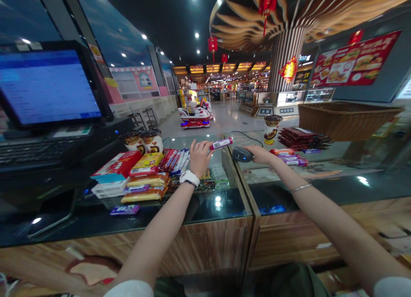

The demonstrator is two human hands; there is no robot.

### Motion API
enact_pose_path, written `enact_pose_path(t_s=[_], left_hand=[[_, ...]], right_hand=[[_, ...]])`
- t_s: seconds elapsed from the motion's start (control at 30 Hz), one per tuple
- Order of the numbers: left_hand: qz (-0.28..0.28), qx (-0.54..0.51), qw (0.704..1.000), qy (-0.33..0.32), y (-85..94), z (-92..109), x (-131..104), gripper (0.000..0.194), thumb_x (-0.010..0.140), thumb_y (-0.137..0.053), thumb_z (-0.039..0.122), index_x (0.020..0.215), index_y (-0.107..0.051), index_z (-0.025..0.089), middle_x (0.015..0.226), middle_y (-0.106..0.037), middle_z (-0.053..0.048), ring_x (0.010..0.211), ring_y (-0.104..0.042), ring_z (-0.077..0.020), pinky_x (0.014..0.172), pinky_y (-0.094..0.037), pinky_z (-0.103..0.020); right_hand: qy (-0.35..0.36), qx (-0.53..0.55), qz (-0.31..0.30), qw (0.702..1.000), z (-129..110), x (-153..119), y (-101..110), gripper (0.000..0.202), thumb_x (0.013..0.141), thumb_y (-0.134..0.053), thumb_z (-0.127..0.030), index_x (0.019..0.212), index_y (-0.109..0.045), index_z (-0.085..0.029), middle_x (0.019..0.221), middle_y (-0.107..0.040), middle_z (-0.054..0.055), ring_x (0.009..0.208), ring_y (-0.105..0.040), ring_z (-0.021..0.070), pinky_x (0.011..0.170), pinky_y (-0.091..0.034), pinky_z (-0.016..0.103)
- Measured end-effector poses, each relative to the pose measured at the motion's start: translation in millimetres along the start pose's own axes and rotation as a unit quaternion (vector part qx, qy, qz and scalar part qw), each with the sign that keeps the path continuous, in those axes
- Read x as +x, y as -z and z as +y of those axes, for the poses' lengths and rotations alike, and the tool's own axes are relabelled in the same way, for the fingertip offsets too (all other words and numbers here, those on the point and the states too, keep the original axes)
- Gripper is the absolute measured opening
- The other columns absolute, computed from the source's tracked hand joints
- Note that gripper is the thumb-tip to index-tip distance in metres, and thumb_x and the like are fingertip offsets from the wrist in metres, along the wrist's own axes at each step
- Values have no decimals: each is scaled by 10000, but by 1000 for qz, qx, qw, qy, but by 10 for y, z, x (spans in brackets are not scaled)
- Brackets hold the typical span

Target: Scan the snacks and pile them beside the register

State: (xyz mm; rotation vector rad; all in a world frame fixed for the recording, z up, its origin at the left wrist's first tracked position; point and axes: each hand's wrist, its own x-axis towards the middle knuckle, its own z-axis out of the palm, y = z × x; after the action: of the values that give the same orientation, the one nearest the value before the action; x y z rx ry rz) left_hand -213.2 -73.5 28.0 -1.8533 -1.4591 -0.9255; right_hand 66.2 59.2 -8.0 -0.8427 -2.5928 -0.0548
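Observation:
My left hand [199, 156] grips one end of a slim purple-red candy roll [222, 143], its white barcode label showing. In my right hand [259, 154] is a dark handheld barcode scanner [242, 154] with a small blue light, its head pointing left toward the roll, a short gap between them. Left of my left hand lie red wrapped bars [169, 160], yellow-orange packets [146, 194] and a red box [117, 166] in stacks. Just beyond my right wrist are several candy rolls [292, 160] in orange and purple wrappers.
A monitor [48, 87] and keyboard [41, 149] stand at the left. Lidded cups [150, 142] sit behind the stacks, another cup [272, 130] farther right. Dark red packets [302, 138] lie beside a wicker basket [346, 119]. A wooden seam [239, 177] divides the glass counter.

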Motion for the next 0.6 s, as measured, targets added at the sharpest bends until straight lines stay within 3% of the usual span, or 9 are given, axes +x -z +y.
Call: enact_pose_path(t_s=[0.13,0.3,0.6], left_hand=[[-1,-2,1000,4,-2,19,-7,235,920,-622,306,1147,-634,247,1106,-696,-43,1068,-626,-223,1174,-293,-474],[1,-6,1000,8,-5,26,-5,234,920,-618,313,1142,-634,238,1093,-690,-54,1058,-626,-233,1171,-299,-490],[17,10,999,37,5,-49,14,217,920,-612,317,1108,-634,212,999,-664,-62,1013,-628,-237,1154,-328,-485]], right_hand=[[-35,-43,-28,998,-45,-23,31,590,723,-550,-49,1301,-590,-158,1235,-684,143,1160,-620,294,981,-449,410],[-23,-62,-4,998,-108,-69,55,590,704,-525,-36,1280,-590,-151,1239,-670,138,1154,-602,285,977,-434,417],[62,20,143,988,-275,6,110,590,715,-518,-111,1306,-527,-108,1223,-628,172,1162,-542,312,996,-432,481]])
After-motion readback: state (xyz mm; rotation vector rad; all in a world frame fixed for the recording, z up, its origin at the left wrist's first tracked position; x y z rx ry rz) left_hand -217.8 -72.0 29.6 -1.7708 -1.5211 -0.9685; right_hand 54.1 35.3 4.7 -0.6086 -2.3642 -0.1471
